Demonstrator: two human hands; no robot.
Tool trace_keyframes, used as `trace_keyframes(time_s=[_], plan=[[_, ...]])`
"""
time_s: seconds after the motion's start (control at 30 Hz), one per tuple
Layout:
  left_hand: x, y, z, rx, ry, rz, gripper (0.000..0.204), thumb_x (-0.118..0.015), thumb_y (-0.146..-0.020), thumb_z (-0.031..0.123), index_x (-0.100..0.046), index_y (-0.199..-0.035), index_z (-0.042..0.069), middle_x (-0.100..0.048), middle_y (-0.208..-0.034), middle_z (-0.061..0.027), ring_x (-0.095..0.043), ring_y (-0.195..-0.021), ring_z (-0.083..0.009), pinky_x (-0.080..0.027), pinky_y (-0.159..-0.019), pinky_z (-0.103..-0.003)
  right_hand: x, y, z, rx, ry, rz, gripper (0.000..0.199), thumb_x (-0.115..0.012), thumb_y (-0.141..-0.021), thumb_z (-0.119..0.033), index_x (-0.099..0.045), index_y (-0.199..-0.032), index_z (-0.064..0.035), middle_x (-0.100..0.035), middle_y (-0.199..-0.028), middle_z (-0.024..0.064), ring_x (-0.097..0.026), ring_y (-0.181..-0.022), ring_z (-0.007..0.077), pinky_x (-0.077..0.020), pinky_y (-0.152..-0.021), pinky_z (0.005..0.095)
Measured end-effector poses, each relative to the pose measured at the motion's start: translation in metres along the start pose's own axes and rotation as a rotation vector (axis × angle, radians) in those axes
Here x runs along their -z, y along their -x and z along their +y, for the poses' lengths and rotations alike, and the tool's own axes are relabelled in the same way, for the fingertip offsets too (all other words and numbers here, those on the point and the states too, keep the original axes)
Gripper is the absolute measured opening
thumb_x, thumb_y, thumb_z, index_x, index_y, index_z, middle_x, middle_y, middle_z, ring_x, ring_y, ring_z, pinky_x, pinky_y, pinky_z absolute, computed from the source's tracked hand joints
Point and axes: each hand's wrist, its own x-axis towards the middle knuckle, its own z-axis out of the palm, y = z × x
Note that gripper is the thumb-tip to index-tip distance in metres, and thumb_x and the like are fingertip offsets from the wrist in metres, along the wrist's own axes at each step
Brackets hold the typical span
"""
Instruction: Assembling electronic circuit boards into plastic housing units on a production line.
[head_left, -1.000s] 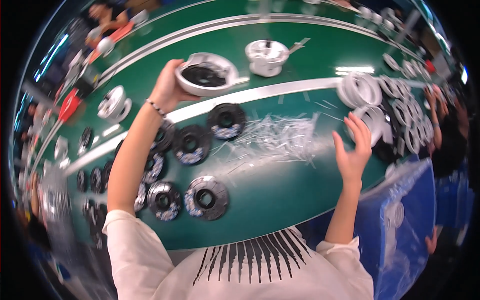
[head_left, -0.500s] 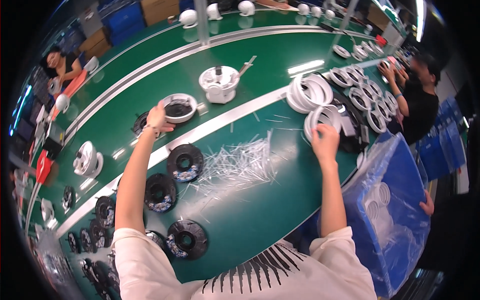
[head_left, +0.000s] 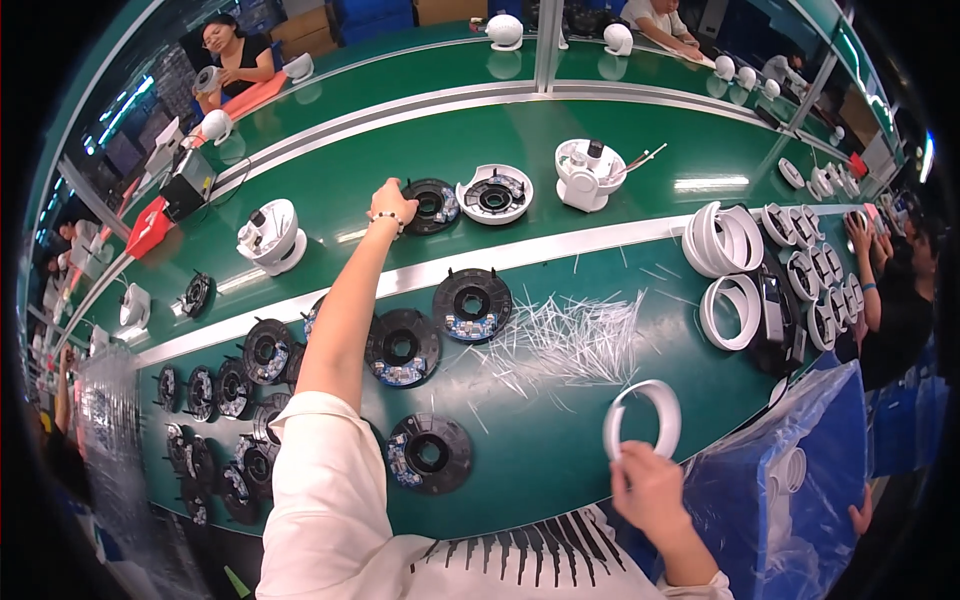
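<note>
Left arm stretched far; left hand (head_left: 392,203), fingers curled, at black disc's (head_left: 447,207) left rim, grip unclear. Right arm bent near; right hand (head_left: 650,487) pinches white ring (head_left: 668,420) at bench's (head_left: 545,455) near right.

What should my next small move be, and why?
Probably lift the black disc by its edge toward the white ring: your left hand is at that disc's edge, your right hand holds the ring, which has no disc in it, and the white housing alongside has one inside.
</note>
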Motion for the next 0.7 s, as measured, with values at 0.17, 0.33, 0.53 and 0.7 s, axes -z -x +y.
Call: trace_keyframes(time_s=[0.17, 0.33, 0.53, 0.7], plan=[[0.043, 0.027, 0.025, -0.12, 0.366, 0.098, 0.033, -0.067, -0.06, 0.012, -0.061, -0.092, 0.005, -0.062, -0.085, -0.0101, -0.06, -0.079, -0.0191, -0.045, -0.073, -0.028, -0.019, 0.005, 0.002, 0.0, -0.037, -0.111, 0.026, -0.068, -0.059, -0.011, -0.056, -0.08, -0.0012, -0.052, -0.1, 0.0102, -0.054, -0.072, 0.0276, -0.0437, -0.061, 0.0347], [0.105, 0.09, 0.021, 0.024, 1.062, -0.19, 0.031, -0.056, -0.074, 0.001, -0.049, -0.103, 0.002, -0.058, -0.09, -0.005, -0.058, -0.076, -0.0145, -0.047, -0.063, -0.025, 0.014, -0.017, 0.007, -0.251, 0.09, -0.281, 0.117, -0.082, -0.033, -0.031, -0.02, -0.13, -0.0084, -0.01, -0.135, 0.0229, -0.014, -0.123, 0.043, -0.0145, -0.094, 0.0583], [0.169, 0.204, 0.012, 0.012, 1.333, -0.397, 0.028, -0.053, -0.078, 0.005, -0.045, -0.104, -0.001, -0.057, -0.093, -0.0079, -0.058, -0.08, -0.0128, -0.049, -0.07, -0.024, 0.003, -0.015, 0.022, -0.18, -0.115, -0.175, 0.112, -0.081, -0.037, -0.024, -0.021, -0.127, 0.0023, -0.029, -0.127, 0.0218, -0.028, -0.116, 0.037, -0.0276, -0.094, 0.0398], [0.159, 0.301, 0.03, -0.035, 1.438, -0.291, 0.029, -0.052, -0.08, 0.002, -0.043, -0.107, 0.0, -0.053, -0.1, -0.0075, -0.056, -0.086, -0.0136, -0.045, -0.078, -0.026, -0.017, -0.052, -0.028, -0.21, -1.35, 0.199, 0.11, -0.079, -0.048, -0.018, -0.009, -0.131, -0.0002, -0.027, -0.129, 0.0174, -0.035, -0.115, 0.0272, -0.036, -0.091, 0.0373]])
